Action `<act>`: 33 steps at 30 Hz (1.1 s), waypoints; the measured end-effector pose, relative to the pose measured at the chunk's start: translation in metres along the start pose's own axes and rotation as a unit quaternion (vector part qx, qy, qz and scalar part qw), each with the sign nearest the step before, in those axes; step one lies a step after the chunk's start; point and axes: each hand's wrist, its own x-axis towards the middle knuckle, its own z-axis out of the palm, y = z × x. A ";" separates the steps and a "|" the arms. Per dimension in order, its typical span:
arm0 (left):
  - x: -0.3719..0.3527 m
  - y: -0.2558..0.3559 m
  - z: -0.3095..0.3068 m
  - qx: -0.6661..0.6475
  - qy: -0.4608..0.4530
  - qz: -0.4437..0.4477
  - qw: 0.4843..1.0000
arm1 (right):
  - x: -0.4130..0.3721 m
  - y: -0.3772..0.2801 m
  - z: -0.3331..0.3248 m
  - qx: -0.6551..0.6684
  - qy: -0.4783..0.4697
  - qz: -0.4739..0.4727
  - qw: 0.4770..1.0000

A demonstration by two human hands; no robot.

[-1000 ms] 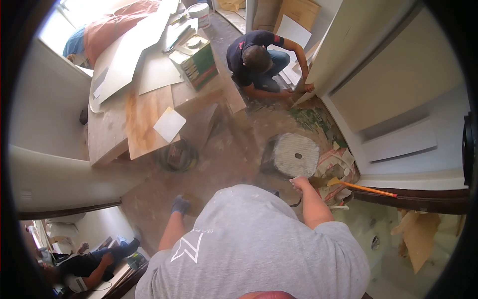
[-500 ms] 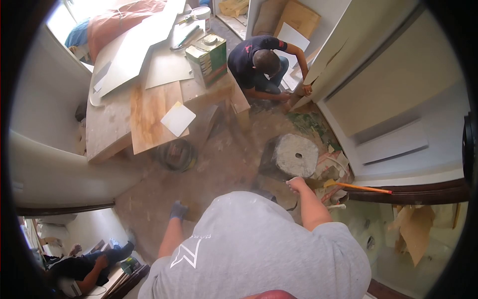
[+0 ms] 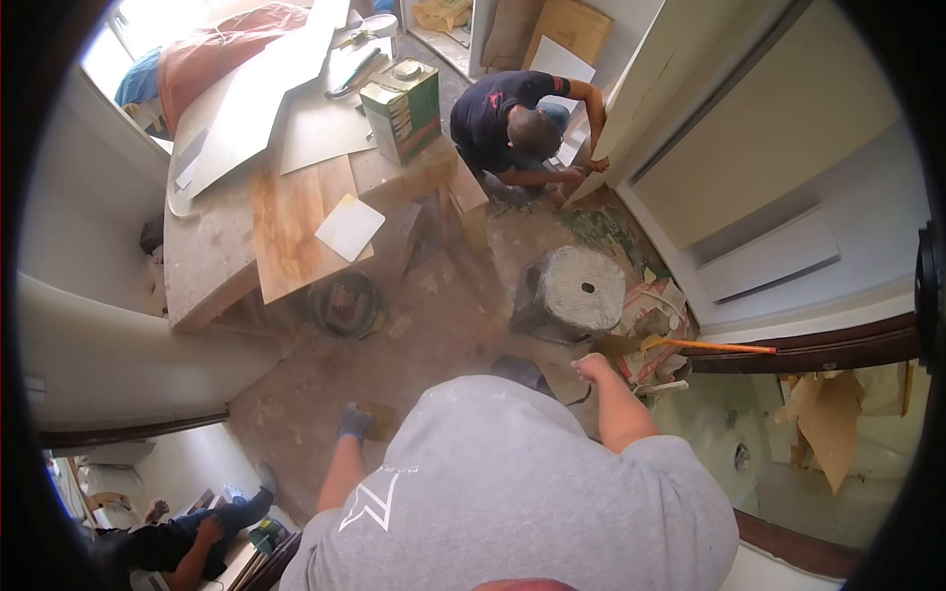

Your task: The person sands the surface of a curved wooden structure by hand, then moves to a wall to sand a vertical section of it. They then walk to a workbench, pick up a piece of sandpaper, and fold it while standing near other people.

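Note:
My left hand [image 3: 355, 422], in a dark blue-grey glove, is low over the floor at the left of my grey shirt. A brown flat piece [image 3: 379, 420] lies right beside it; the fingers are too small to make out. My bare right hand [image 3: 591, 368] is closed in a fist, and what it holds, if anything, is hidden. Just beyond it stands a dark block-shaped thing with a dusty, whitish top [image 3: 583, 291] and a small hole. To its right is an orange-handled tool [image 3: 724, 346] with a yellowish end.
A co-worker [image 3: 517, 128] crouches ahead, both hands at the edge of a pale panel [image 3: 670, 69]. A workbench [image 3: 212, 251] at left carries boards and a green-and-white can [image 3: 402, 113]. Debris [image 3: 655, 315] lies at right. Another person [image 3: 187, 537] is at lower left.
The view has shifted slightly. The co-worker's hand on the panel is lower and nearer the other hand, and the panel's torn edge has closed up. My hands have barely moved.

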 end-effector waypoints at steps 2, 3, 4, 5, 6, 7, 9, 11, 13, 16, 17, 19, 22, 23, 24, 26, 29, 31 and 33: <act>-0.004 0.005 -0.002 0.009 0.012 0.000 1.000 | -0.021 -0.014 -0.019 0.012 -0.033 0.034 0.999; -0.006 0.007 -0.003 0.019 0.020 0.002 1.000 | -0.027 -0.018 -0.026 0.019 -0.050 0.050 0.997; -0.006 0.010 -0.003 0.029 0.029 0.003 0.999 | -0.025 -0.021 -0.028 0.028 -0.047 0.051 0.997; 0.000 0.004 0.004 0.029 0.032 0.011 0.999 | -0.016 -0.018 -0.028 0.037 -0.045 0.052 0.997; 0.011 -0.008 0.017 0.030 0.035 0.020 0.999 | -0.004 -0.014 -0.026 0.047 -0.043 0.054 0.997; 0.016 -0.014 0.021 0.032 0.038 0.028 0.998 | 0.028 -0.003 -0.017 0.039 -0.035 0.032 0.998; -0.003 0.005 0.016 0.048 0.034 0.027 0.998 | 0.097 0.018 0.008 0.027 -0.021 -0.011 0.999; -0.007 0.012 0.018 0.007 0.021 0.030 0.999 | 0.067 -0.023 -0.027 0.014 -0.057 -0.015 0.998; -0.003 0.012 0.026 -0.018 0.012 0.023 1.000 | 0.049 -0.054 -0.052 0.015 -0.078 -0.020 0.997; -0.016 0.034 0.020 -0.047 0.006 0.014 0.999 | 0.053 -0.064 -0.064 0.024 -0.077 -0.037 0.996; -0.021 0.043 0.017 -0.056 0.005 0.010 0.998 | 0.062 -0.062 -0.064 0.016 -0.075 -0.046 0.996; -0.023 0.049 0.017 -0.056 0.010 0.018 0.998 | 0.068 -0.059 -0.065 -0.005 -0.050 -0.061 0.997; -0.030 0.061 0.018 -0.052 0.021 -0.007 0.998 | 0.070 -0.050 -0.065 -0.027 -0.003 -0.078 0.997; -0.035 0.066 0.018 -0.050 0.025 -0.021 0.998 | 0.080 -0.039 -0.060 -0.021 -0.004 -0.078 0.997; -0.041 0.071 0.016 -0.042 0.026 -0.024 0.998 | 0.090 -0.030 -0.056 -0.017 -0.005 -0.078 0.997; -0.054 0.080 0.013 -0.027 0.028 -0.028 0.999 | 0.084 -0.023 -0.063 -0.027 0.002 -0.078 0.997; -0.078 0.093 0.006 -0.001 0.048 -0.018 0.999 | 0.085 -0.019 -0.069 -0.024 -0.018 -0.057 0.998; -0.070 0.075 0.017 -0.022 0.043 -0.024 0.999 | 0.086 -0.020 -0.074 -0.021 -0.037 -0.050 0.998; -0.072 0.072 0.020 -0.033 0.037 -0.033 0.998 | 0.082 -0.024 -0.082 -0.024 -0.053 -0.054 0.997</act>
